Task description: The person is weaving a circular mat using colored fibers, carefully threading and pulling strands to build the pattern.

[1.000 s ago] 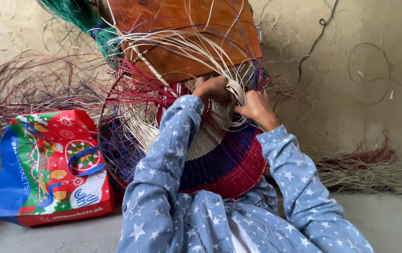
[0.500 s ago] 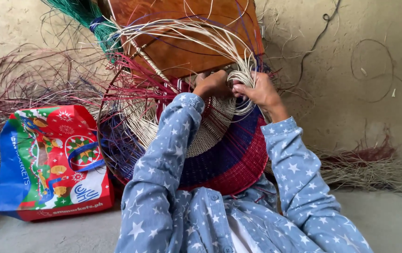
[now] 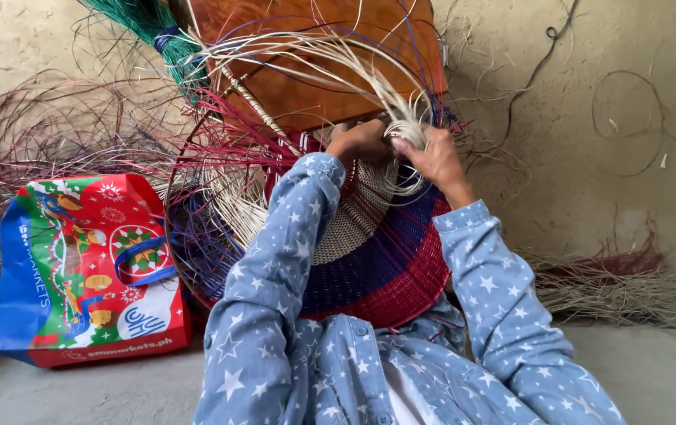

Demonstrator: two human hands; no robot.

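Note:
A round woven basket leans toward me, with a cream centre, a blue band and a red rim. Loose cream, red and blue strands fan out from its top edge. My left hand is closed on the cream strands at the basket's top. Right beside it, my right hand pinches a bunch of cream strands. Both arms wear blue sleeves with white stars.
A brown wooden board stands behind the basket against a plaster wall. A bundle of green strands sticks up at the top left. A bright printed shopping bag sits at the left. Dry fibre piles lie at the right.
Both hands have shifted slightly right and up along the basket's top edge. They have closed in together on the cream strands.

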